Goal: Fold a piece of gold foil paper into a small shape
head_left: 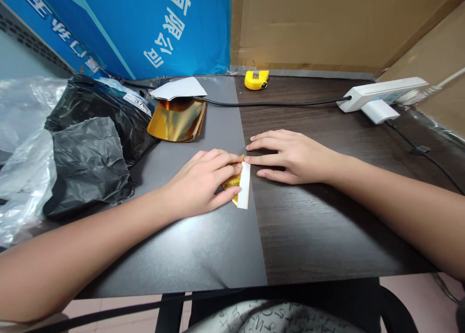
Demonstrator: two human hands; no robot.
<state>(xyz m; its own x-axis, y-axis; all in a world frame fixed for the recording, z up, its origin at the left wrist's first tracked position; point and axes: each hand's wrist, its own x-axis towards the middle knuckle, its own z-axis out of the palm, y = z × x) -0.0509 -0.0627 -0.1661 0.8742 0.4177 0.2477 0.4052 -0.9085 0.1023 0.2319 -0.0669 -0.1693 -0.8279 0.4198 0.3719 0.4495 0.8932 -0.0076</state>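
A small folded piece of gold foil paper with a white side [240, 185] lies on the grey mat [189, 255], near where the mat meets the dark wood desk [327, 226]. My left hand [201, 182] presses on it from the left, fingers across its upper part and thumb along its lower part. My right hand [290, 157] rests flat on the wood, its fingertips reaching the paper's top corner. Farther back on the mat lie a stack of gold foil sheets [177, 120] and a white sheet [178, 88].
Crumpled black plastic bags [87, 163] and clear plastic [25, 168] are heaped at the left. A yellow tape measure [256, 79] sits at the back. A white power strip [381, 96] lies at the back right, with a black cable [276, 103] running across the desk. Cardboard and a blue printed board stand behind.
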